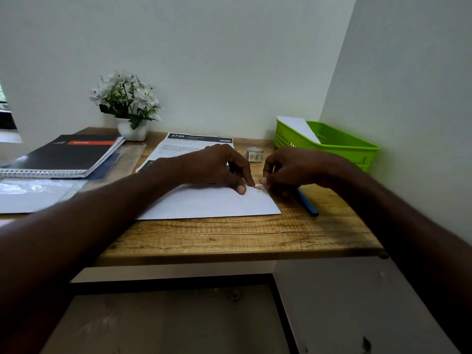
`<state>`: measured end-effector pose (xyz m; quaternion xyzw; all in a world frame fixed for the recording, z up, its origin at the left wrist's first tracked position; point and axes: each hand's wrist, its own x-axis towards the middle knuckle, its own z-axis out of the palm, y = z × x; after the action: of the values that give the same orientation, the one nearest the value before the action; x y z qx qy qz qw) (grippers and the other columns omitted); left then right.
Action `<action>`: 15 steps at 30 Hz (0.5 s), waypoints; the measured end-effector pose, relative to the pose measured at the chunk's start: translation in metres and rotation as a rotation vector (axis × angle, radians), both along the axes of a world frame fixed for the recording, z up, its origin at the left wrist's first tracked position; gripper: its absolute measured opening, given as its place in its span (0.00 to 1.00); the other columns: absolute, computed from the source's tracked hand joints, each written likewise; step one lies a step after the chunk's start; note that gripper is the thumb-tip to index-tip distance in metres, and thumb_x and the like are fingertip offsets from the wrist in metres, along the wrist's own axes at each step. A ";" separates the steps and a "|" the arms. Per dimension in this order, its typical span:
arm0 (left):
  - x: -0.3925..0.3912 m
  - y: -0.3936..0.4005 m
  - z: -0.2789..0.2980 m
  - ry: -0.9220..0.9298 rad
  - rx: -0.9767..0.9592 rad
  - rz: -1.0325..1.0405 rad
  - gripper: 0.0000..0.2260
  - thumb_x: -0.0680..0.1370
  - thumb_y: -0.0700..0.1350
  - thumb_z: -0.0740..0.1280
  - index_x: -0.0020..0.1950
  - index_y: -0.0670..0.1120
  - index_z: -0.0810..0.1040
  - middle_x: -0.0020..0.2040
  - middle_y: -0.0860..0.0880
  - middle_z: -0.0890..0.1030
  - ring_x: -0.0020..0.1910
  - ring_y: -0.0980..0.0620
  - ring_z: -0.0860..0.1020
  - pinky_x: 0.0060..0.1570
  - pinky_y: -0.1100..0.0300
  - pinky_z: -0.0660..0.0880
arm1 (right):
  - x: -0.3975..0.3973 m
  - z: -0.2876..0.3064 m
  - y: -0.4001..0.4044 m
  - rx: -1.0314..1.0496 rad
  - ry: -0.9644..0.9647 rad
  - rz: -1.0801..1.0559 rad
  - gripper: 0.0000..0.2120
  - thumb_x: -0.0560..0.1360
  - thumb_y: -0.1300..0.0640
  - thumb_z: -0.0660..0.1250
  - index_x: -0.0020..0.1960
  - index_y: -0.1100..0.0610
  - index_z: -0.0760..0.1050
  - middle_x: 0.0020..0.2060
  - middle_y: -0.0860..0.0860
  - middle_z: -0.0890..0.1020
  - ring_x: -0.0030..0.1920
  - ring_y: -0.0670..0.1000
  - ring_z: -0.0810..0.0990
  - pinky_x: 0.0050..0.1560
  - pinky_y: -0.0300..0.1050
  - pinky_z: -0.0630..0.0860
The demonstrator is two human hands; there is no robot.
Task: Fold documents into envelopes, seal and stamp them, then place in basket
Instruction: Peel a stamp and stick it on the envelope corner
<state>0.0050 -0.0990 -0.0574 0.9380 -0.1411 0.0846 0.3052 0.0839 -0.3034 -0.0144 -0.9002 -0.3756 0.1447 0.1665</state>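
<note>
**Stamp going onto the envelope's corner**

Wooden desk [229,233] in a pale corner. We note a white envelope [209,203] lying flat near the front edge. Left hand [217,167] curls down, fingertip and thumb pressing the envelope beside a small sticker stamp [260,188]. Right hand [288,169] pinches that stamp at the corner. Tape roll [254,154] just behind; green basket [339,146] far right, holding a white envelope.

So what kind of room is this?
Probably a small home office or study corner: a wooden desk against the wall, with a spiral notebook, printed forms and a green basket for envelopes.
</note>
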 end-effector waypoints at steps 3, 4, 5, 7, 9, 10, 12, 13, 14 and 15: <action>0.001 0.000 0.000 0.002 -0.020 -0.003 0.08 0.71 0.48 0.81 0.49 0.51 0.88 0.45 0.47 0.86 0.48 0.45 0.81 0.53 0.49 0.76 | 0.001 -0.010 0.008 -0.003 -0.210 -0.023 0.12 0.76 0.48 0.75 0.43 0.56 0.79 0.36 0.51 0.83 0.35 0.49 0.82 0.38 0.42 0.79; 0.001 -0.001 0.001 0.005 -0.023 0.001 0.08 0.71 0.47 0.81 0.48 0.51 0.87 0.45 0.47 0.86 0.48 0.45 0.81 0.53 0.50 0.75 | 0.000 -0.012 0.009 -0.012 -0.280 -0.015 0.14 0.74 0.46 0.76 0.41 0.54 0.78 0.35 0.49 0.82 0.36 0.48 0.81 0.36 0.39 0.76; 0.001 -0.001 0.001 0.009 -0.020 0.003 0.07 0.71 0.47 0.81 0.47 0.50 0.87 0.45 0.48 0.86 0.49 0.46 0.81 0.54 0.51 0.75 | -0.002 -0.012 0.008 -0.023 -0.307 -0.009 0.15 0.73 0.45 0.77 0.40 0.54 0.78 0.35 0.48 0.81 0.37 0.49 0.80 0.34 0.39 0.74; 0.002 -0.002 0.001 0.011 -0.006 0.005 0.07 0.71 0.47 0.81 0.46 0.50 0.87 0.44 0.50 0.86 0.48 0.46 0.81 0.55 0.50 0.75 | -0.005 -0.007 0.006 -0.056 -0.253 0.004 0.15 0.72 0.44 0.78 0.41 0.54 0.79 0.37 0.49 0.82 0.39 0.49 0.81 0.38 0.41 0.75; 0.002 0.000 0.001 0.008 0.003 0.013 0.07 0.71 0.47 0.81 0.44 0.48 0.86 0.43 0.49 0.85 0.48 0.46 0.81 0.55 0.48 0.76 | -0.011 -0.002 0.003 -0.076 -0.128 0.030 0.15 0.71 0.46 0.79 0.45 0.56 0.81 0.40 0.52 0.85 0.40 0.50 0.83 0.42 0.43 0.78; 0.001 0.000 0.001 0.005 0.004 0.013 0.08 0.71 0.47 0.81 0.43 0.47 0.85 0.42 0.47 0.85 0.48 0.45 0.81 0.54 0.48 0.76 | -0.014 -0.001 0.001 -0.060 -0.062 0.030 0.14 0.71 0.48 0.79 0.46 0.57 0.81 0.41 0.53 0.86 0.39 0.50 0.83 0.41 0.44 0.79; -0.001 0.000 0.001 -0.002 -0.005 -0.012 0.09 0.71 0.45 0.81 0.41 0.44 0.84 0.41 0.43 0.84 0.46 0.43 0.80 0.50 0.52 0.76 | -0.019 -0.005 -0.003 0.043 -0.013 0.001 0.11 0.74 0.51 0.77 0.46 0.58 0.82 0.39 0.55 0.86 0.35 0.50 0.83 0.39 0.43 0.79; -0.002 0.000 0.002 -0.010 -0.014 -0.027 0.09 0.72 0.45 0.80 0.41 0.43 0.83 0.41 0.42 0.83 0.44 0.43 0.80 0.48 0.54 0.76 | -0.021 -0.010 -0.003 0.114 -0.073 -0.031 0.10 0.76 0.51 0.75 0.44 0.58 0.83 0.38 0.55 0.86 0.35 0.50 0.83 0.38 0.42 0.78; -0.004 -0.001 0.004 -0.026 -0.025 -0.034 0.09 0.72 0.44 0.80 0.41 0.42 0.83 0.41 0.41 0.83 0.42 0.45 0.80 0.47 0.55 0.75 | -0.022 -0.018 -0.003 0.183 -0.191 -0.075 0.10 0.77 0.51 0.73 0.42 0.57 0.83 0.37 0.55 0.86 0.37 0.51 0.84 0.39 0.41 0.76; -0.004 -0.002 0.006 -0.053 -0.040 -0.030 0.08 0.73 0.44 0.79 0.42 0.42 0.83 0.41 0.41 0.83 0.41 0.48 0.79 0.46 0.56 0.75 | -0.022 -0.028 -0.002 0.258 -0.324 -0.127 0.10 0.77 0.50 0.73 0.42 0.56 0.83 0.39 0.54 0.86 0.40 0.52 0.84 0.40 0.41 0.74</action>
<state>0.0006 -0.1014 -0.0517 0.9270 -0.1613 0.1077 0.3211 0.0616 -0.3059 -0.0424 -0.9047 -0.3556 -0.0617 0.2263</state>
